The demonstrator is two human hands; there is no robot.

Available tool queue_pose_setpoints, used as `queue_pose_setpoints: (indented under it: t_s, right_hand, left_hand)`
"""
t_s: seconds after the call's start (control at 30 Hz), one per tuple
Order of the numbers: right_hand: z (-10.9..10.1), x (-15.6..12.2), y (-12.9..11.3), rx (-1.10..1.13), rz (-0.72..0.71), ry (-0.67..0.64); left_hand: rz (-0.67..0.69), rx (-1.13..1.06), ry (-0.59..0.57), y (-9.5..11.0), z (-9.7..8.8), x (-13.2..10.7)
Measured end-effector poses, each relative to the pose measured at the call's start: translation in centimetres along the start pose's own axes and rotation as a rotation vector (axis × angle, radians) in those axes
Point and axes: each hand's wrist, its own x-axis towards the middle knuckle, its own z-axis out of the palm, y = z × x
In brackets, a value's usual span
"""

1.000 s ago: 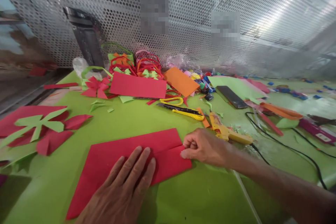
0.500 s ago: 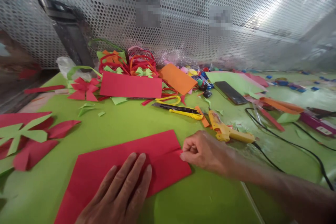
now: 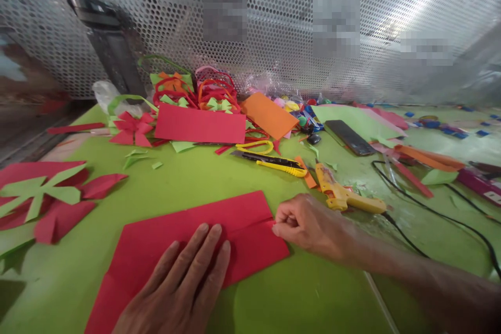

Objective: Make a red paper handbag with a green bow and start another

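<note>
A folded red paper sheet (image 3: 235, 222) lies on the green table (image 3: 305, 297) in front of me. My left hand (image 3: 183, 284) rests flat on its near part, fingers stretched out and together. My right hand (image 3: 305, 222) is closed in a loose fist at the sheet's right edge, its fingertips pinching the paper where the fold line ends.
A yellow glue gun (image 3: 346, 197) with a black cable (image 3: 438, 216) lies just beyond my right hand. Yellow scissors (image 3: 256, 147), a yellow utility knife (image 3: 282, 166), a phone (image 3: 348, 137), red paper (image 3: 199, 123) and orange paper (image 3: 270, 115), and paper flowers (image 3: 43, 198) fill the back and left.
Both hands stay on the red sheet. The view has shifted slightly, and my right hand's pinch sits at nearly the same spot on the sheet's right edge.
</note>
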Motion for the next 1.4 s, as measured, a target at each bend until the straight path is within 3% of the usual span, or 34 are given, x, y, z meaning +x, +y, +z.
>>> queue_pose_setpoints:
  t_s: [0.43,0.83,1.4]
  right_hand:
    - [-0.1,-0.2,-0.1,-0.002,-0.011,0.0]
    - [0.0,-0.2,-0.5,-0.01,0.011,0.021]
    - [0.2,0.1,0.5,-0.098,-0.033,0.142]
  left_hand:
    - [0.005,-0.084,0.01,0.1,-1.7,0.8]
    - [-0.028,-0.087,0.001,0.1,0.2,-0.3]
    - [0.002,-0.04,0.0,0.1,-0.8,0.6]
